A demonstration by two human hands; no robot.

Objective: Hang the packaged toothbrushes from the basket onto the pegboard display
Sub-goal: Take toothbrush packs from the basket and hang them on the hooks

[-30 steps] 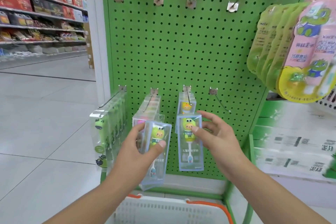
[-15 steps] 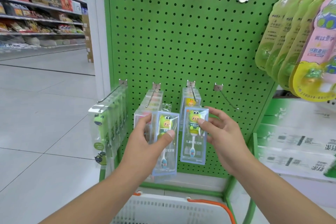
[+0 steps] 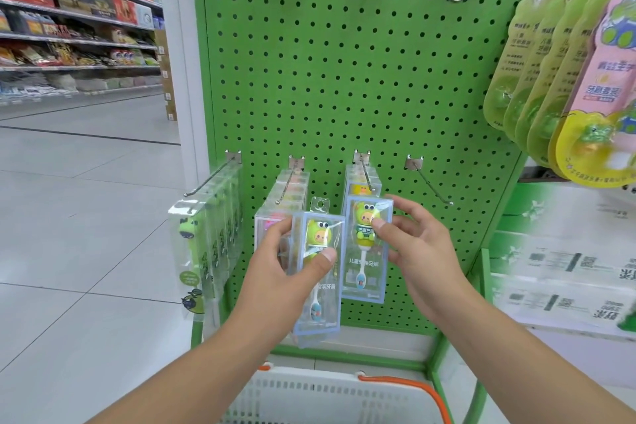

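- toothbrush pack (image 3: pixel 318 272) gripped in left hand (image 3: pixel 278 280), before the pegboard (image 3: pixel 344 86).
- right hand (image 3: pixel 418 253) pinches second pack (image 3: pixel 364 272) under a hook (image 3: pixel 366 175).
- basket (image 3: pixel 330 396) below.

Left side, stocked store shelves (image 3: pixel 79 27) run along a pale tiled floor (image 3: pixel 86 217). Far right, blurred white cartons (image 3: pixel 568 268) sit stacked.

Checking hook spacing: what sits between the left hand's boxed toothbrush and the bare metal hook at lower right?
Head view: the right hand's clear-boxed toothbrush.
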